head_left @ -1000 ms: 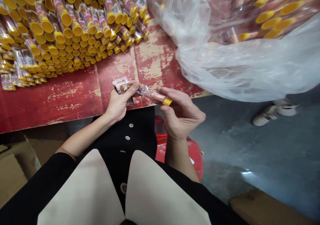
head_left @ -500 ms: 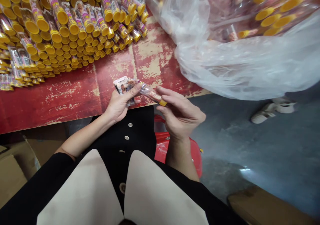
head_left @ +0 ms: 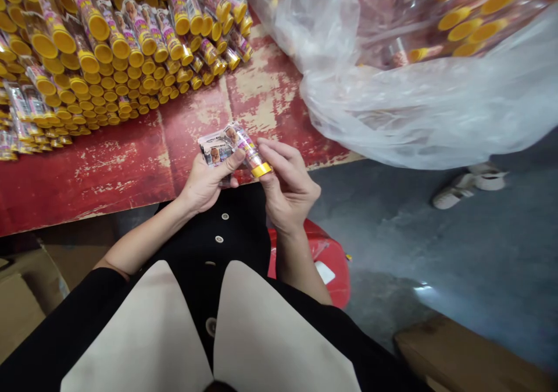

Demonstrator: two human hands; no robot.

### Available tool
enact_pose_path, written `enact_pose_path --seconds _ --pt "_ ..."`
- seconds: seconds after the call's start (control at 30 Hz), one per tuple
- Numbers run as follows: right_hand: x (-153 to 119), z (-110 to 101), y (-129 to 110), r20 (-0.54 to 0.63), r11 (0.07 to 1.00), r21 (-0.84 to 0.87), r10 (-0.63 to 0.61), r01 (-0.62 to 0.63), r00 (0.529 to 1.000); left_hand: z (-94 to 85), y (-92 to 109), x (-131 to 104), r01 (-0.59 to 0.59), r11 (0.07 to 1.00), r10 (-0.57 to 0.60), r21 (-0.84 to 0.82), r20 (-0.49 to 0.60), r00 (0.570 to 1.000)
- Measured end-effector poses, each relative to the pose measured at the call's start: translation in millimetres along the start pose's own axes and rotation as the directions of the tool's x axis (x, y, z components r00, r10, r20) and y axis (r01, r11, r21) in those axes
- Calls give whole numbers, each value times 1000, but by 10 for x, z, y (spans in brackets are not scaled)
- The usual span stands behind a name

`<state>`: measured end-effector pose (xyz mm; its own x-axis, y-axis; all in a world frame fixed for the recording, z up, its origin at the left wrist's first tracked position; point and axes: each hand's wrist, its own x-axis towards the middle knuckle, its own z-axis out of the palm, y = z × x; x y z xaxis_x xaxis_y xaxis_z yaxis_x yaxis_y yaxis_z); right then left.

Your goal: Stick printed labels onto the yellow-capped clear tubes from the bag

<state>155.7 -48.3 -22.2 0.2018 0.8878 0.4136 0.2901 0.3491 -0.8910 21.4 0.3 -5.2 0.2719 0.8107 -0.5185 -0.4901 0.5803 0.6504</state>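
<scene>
In the head view, the right hand (head_left: 290,189) is pinching a tube (head_left: 246,148) by its yellow cap, the thumb pressing against the cap and the fingers curling along the tube's right side. The tube is slanting over the near part of a red, worn table (head_left: 135,157), its cap pointing toward the body, and a picture with purple lettering is showing along it. Just left of the tube, the left hand (head_left: 206,184) is gripping a small stack of cards (head_left: 214,151), its thumb pressing on top; whether that thumb is touching the tube, I cannot tell. The cards are fanning slightly beside the tube's far end. Beyond the tube and to its left, a large pile (head_left: 126,61) of similar tubes is covering the table, many of their yellow caps facing the body. Beyond the tube and to its right, a clear bag (head_left: 418,113) is spreading over the table and drooping past its edge, more yellow caps showing blurred within. Nearer the body than the tube and to its right, a red stool (head_left: 339,264) is standing partly behind the right forearm. Farther right of the tube, pale shoes (head_left: 488,180) are resting on the grey floor (head_left: 375,218), and a brown box (head_left: 462,351) is sitting nearer the body.
</scene>
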Motion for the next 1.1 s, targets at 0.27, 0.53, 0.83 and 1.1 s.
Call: enact_pose_path --seconds 0.27,0.53,0.83,1.1 --pt "22 115 6 -218 995 -101 -42 20 975 -3 -36 -37 -44 999 43 29 36 998" --pt "48 210 37 -260 995 -102 -11 -16 966 -12 -39 41 -46 998 45 32 23 999" --pt "1332 852 914 -330 993 -42 90 -109 940 -62 215 319 -98 986 87 -134 -87 992" --pt "2289 260 1302 -66 877 -480 -39 2 997 -304 348 309 -101 989 76 -111 -212 974"
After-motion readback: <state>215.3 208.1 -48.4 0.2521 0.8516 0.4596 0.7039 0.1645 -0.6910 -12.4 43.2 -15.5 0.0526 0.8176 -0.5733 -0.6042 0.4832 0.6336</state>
